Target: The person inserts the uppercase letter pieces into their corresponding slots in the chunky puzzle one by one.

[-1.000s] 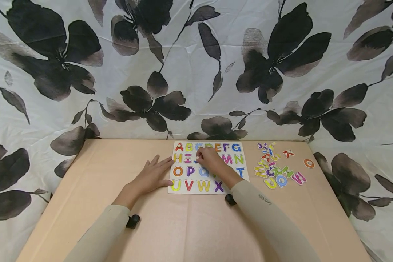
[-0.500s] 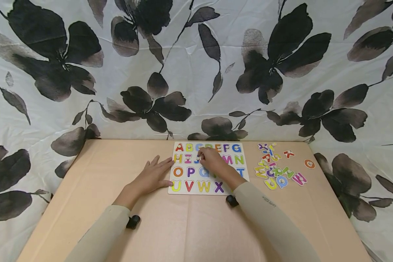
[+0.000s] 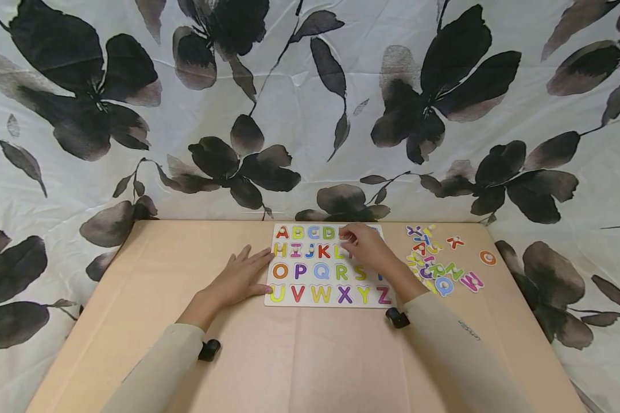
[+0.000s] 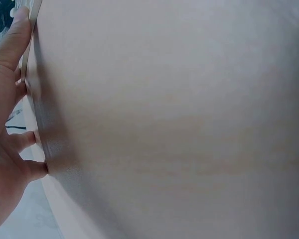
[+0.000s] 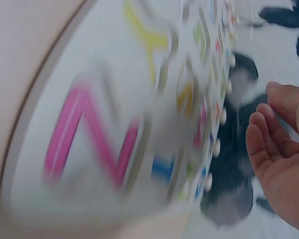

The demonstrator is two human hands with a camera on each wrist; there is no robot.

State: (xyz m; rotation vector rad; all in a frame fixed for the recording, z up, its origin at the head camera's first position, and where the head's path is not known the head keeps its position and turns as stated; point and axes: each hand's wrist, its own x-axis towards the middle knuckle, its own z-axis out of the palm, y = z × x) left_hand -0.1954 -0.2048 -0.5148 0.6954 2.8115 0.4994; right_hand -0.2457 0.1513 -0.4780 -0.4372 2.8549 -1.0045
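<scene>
Rightward now, right hand point(image 3: 368, 245), grip loosely open, hovers over colourful alphabet board point(image 3: 320, 295).

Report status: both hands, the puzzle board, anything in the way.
Left hand flat, steadying the alphabet board at its left edge. Right hand over the board's top right, grip empty by the wrist view. Loose letters piled right of board, nothing blocking.

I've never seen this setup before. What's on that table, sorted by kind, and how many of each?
Puzzle board: 1
Hands: 2, the left hand and the right hand
Heap of loose letters: 1, too jumbled to count piece by piece
Letters lying apart from the heap: 2, a red K and an orange O
Total: 6
</scene>
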